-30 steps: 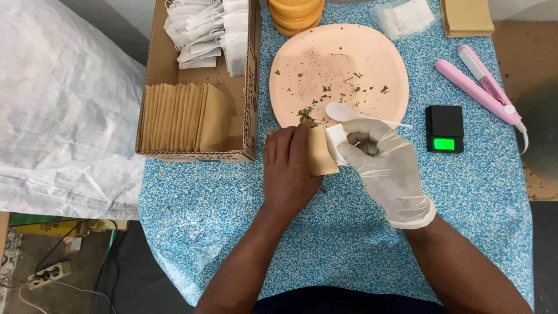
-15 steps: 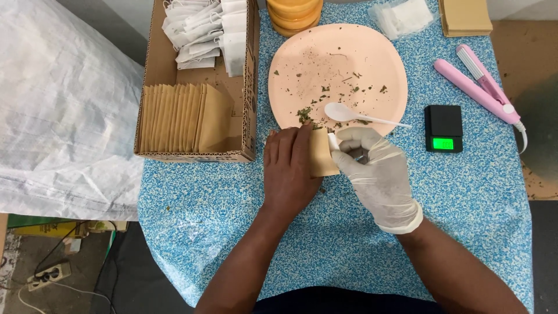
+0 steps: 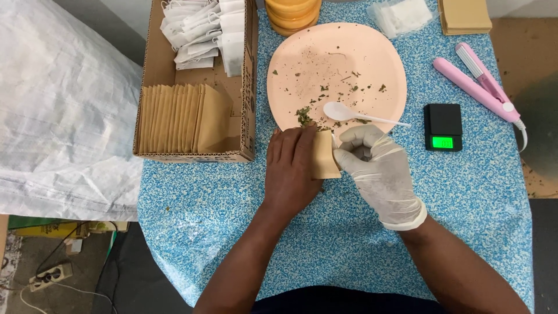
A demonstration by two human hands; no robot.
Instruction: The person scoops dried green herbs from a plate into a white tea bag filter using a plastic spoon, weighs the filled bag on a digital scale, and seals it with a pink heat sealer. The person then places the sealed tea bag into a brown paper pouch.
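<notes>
Across the middle of the frame, little had changed from the earlier pictures: the gloved right hand (image 3: 378, 174) had drawn slightly lower and closer to the small brown paper envelope (image 3: 324, 156), while the white plastic spoon (image 3: 349, 113) stayed where it lay on the pink plate (image 3: 372, 52).

At the far left, a white woven sack (image 3: 58, 104) lay beside the bench (image 3: 232, 232), which wore a blue speckled cover. Next came a cardboard box (image 3: 152, 70) at the upper left, holding a row of brown envelopes (image 3: 183, 119) standing on edge and a heap of white tea bags (image 3: 203, 32) above them.

The bare left hand (image 3: 293, 171) lay flat, fingers together, pressing down on the envelope just below the plate's lower rim. The envelope sat between the two hands, its left part hidden under the left palm and its right edge touching the right hand's fingertips. The right hand was curled, pinching the envelope's edge between thumb and fingers; whether anything else sat inside the curl could not be told.

Dried green herb crumbs (image 3: 303, 115) were scattered over the plate. To the right stood a small black scale (image 3: 443, 125) with a lit green display, and further right, a pink hair straightener (image 3: 479, 87). Along the upper edge were an orange lidded container (image 3: 292, 13), a clear bag of white sachets (image 3: 401, 16) and a stack of brown envelopes (image 3: 465, 14).
</notes>
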